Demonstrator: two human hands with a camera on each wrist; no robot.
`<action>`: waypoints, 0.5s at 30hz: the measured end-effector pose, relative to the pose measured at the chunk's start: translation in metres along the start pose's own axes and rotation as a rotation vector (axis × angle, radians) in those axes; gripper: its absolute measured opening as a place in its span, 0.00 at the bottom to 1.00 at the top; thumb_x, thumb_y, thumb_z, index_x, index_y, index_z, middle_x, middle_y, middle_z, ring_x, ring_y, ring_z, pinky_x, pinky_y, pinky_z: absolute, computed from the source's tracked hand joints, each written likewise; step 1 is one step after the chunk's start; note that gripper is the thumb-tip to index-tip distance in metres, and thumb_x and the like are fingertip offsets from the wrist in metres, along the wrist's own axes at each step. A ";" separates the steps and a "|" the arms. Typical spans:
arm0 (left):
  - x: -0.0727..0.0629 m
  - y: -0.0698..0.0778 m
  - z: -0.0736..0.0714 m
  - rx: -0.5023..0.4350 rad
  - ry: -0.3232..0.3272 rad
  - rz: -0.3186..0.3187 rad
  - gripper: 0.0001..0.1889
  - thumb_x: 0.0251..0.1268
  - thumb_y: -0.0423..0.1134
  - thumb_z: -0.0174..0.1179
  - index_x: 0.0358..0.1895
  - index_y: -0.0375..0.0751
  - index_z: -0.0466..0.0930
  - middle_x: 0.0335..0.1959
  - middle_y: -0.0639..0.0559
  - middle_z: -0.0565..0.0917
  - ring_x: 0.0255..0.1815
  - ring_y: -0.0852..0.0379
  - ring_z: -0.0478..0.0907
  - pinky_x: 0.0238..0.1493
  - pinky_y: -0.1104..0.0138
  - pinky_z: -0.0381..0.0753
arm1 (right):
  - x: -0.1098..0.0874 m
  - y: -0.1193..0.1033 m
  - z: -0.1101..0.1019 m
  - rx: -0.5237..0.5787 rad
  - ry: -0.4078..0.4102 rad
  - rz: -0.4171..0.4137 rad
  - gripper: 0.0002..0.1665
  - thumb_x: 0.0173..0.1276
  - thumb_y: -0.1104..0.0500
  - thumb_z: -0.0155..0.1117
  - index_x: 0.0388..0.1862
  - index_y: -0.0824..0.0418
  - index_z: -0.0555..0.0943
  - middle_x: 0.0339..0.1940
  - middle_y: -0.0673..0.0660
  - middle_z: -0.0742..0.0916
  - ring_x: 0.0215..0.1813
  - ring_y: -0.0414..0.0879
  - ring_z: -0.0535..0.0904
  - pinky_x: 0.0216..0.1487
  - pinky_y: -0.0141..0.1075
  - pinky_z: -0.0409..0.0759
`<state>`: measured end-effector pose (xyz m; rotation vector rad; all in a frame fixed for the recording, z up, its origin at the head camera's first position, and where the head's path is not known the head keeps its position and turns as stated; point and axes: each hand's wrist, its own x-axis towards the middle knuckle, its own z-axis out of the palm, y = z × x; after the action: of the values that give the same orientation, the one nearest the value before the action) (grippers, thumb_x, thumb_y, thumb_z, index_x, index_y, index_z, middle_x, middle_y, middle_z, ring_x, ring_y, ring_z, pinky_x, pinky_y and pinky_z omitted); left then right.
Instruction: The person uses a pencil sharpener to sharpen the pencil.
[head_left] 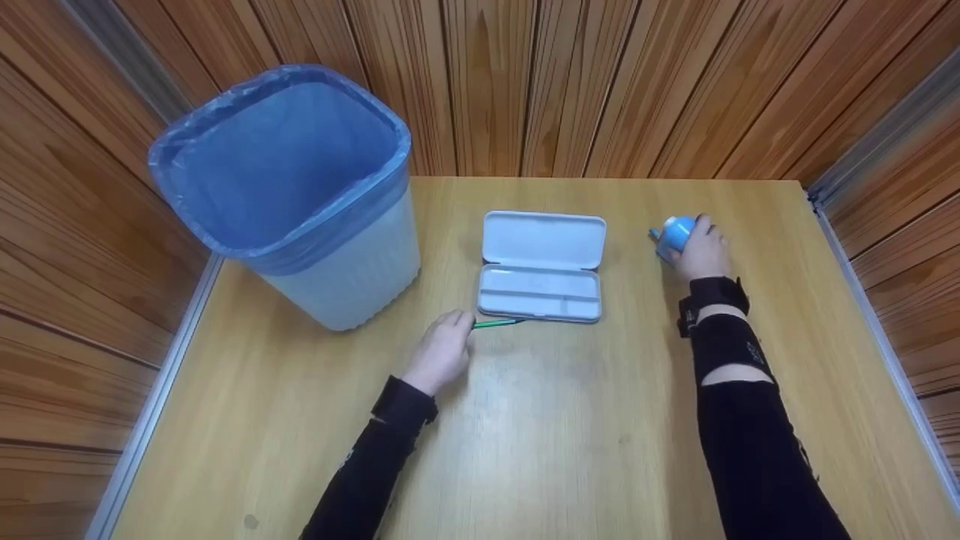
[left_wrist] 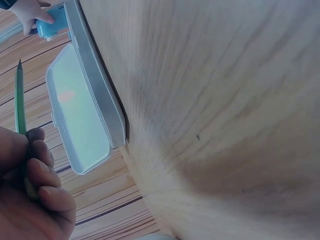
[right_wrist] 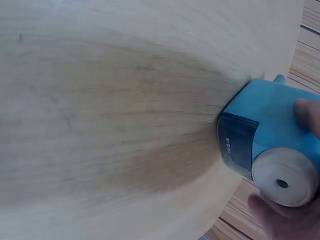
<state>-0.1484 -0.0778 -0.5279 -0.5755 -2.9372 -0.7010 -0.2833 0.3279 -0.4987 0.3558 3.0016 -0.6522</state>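
My left hand [head_left: 439,352] grips a green pencil [head_left: 495,323] just in front of the pencil case; in the left wrist view its fingers curl round the shaft and the sharpened dark tip points away from the palm. At the right, my right hand [head_left: 705,251] holds a blue pencil sharpener [right_wrist: 272,112] against the tabletop, thumb and fingers on its two sides. A round pale face with a small hole [right_wrist: 282,183] shows on the sharpener, along with a dark front panel. Between the hands lies a white pencil case [head_left: 544,240], its lid folded back and its compartments bare.
A tall white bin [head_left: 352,277] with a blue bag liner [head_left: 277,165] stands at the left back of the wooden table [head_left: 540,450]. Wood-panelled walls [head_left: 487,90] border the table at the back and sides.
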 end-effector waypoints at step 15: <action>-0.004 -0.004 -0.005 -0.054 -0.016 -0.079 0.09 0.67 0.24 0.49 0.47 0.32 0.76 0.40 0.41 0.82 0.44 0.44 0.80 0.51 0.53 0.81 | -0.044 0.003 -0.010 0.026 -0.006 -0.211 0.48 0.69 0.54 0.62 0.75 0.76 0.50 0.63 0.84 0.67 0.64 0.76 0.64 0.65 0.67 0.67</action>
<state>-0.1466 -0.0849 -0.5261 -0.4735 -2.9780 -0.7900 -0.2393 0.3255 -0.4870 0.0365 3.0530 -0.7058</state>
